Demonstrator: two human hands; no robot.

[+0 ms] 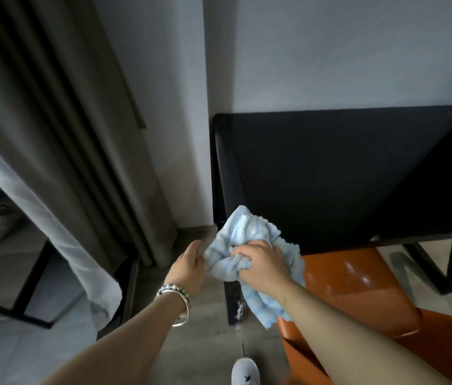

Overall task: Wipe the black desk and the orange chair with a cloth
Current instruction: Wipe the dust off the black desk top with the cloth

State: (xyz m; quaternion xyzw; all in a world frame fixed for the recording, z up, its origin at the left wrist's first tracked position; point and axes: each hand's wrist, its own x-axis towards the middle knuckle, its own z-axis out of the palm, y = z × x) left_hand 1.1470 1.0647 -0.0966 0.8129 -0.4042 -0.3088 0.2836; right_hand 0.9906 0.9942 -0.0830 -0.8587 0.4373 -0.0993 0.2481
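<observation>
A single wide-angle camera sits on the person's head and faces forward and steeply down. Both forearms (358, 326) enter from the bottom edge; the left hand (188, 269) and right hand (263, 263) meet at the cloth (247, 234) in the lower centre, near the lens. The black desk (344, 168) lies just beyond, against the wall (330, 51); the floor (205, 343) shows below

A beaded bracelet (173, 288), silver bangle (185, 311), pale shoe (245, 372).
</observation>
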